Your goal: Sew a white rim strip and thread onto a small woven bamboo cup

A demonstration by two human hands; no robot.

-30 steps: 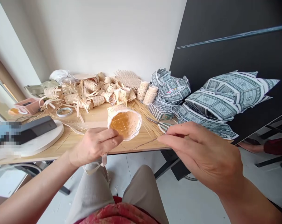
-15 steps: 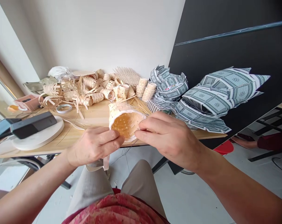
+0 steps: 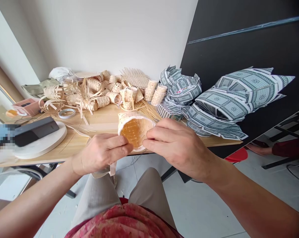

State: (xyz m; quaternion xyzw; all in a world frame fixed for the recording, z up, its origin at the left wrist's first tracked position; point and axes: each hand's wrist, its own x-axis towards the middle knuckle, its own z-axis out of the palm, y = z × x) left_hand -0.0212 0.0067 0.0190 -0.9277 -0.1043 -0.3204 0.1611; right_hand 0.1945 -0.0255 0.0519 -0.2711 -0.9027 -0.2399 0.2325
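A small woven basket (image 3: 134, 132) of pale strips is held over the table's front edge, its round mouth tilted toward me. White edging runs around its rim. My left hand (image 3: 103, 152) pinches the rim at the lower left, thumb and fingers pressed together. On the other side, my right hand (image 3: 175, 148) pinches the rim with thumb and forefinger. A pale ribbon-like strip (image 3: 113, 168) hangs beneath my left hand. The fingertips cover parts of the rim.
Behind the basket, several woven cylinders (image 3: 94, 85) and loose strips are heaped on the wooden table (image 3: 102, 120). Folded-card shapes (image 3: 228, 96) stand at the right. A tape roll (image 3: 67, 113), a round white board (image 3: 44, 145) and a dark device (image 3: 36, 130) lie at the left.
Both hands keep their pinch on the basket rim. The basket has turned or shifted very slightly, and the whole view has moved a little.
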